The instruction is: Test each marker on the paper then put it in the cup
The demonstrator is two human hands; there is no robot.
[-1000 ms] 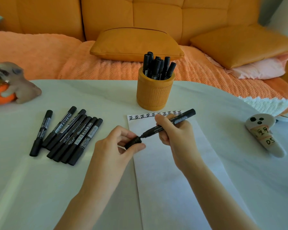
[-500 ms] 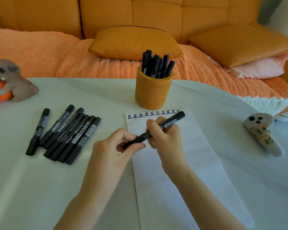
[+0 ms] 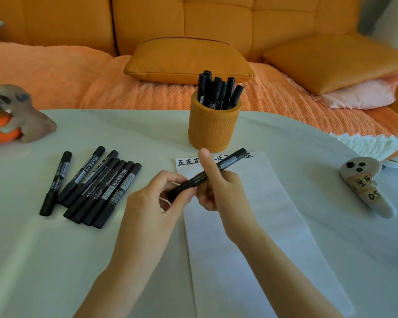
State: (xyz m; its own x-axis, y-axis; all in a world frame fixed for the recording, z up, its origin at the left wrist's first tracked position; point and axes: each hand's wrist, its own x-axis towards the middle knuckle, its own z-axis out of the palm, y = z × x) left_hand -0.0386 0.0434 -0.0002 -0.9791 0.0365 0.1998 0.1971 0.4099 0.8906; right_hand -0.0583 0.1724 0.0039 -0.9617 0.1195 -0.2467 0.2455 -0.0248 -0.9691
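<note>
I see both hands pinching the black plastic marker (image 3: 208, 174) above the white paper sheet (image 3: 257, 226), left hand (image 3: 154, 203) fingers at its near-left end, right hand (image 3: 221, 189) mid-barrel, its far end pointing toward the orange ribbed cup (image 3: 214, 129).

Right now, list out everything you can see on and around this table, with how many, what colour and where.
Marker in hands: one, black, held over the top of the paper.
Loose markers: seven, black, lying on the table's left side.
Markers in cup: several, black, standing upright; exact count unclear.
Cup: one, orange, just beyond the paper.
Paper: one white sheet, centre-right, a row of black characters along its top edge.
Animal figurine: one, grey-brown on an orange base, far left.
Ghost-shaped object: one, white with labels, right.
Table: white.
Sofa: orange, with cushions, behind.
Left hand: at the marker's near end.
Right hand: gripping the barrel.
</note>
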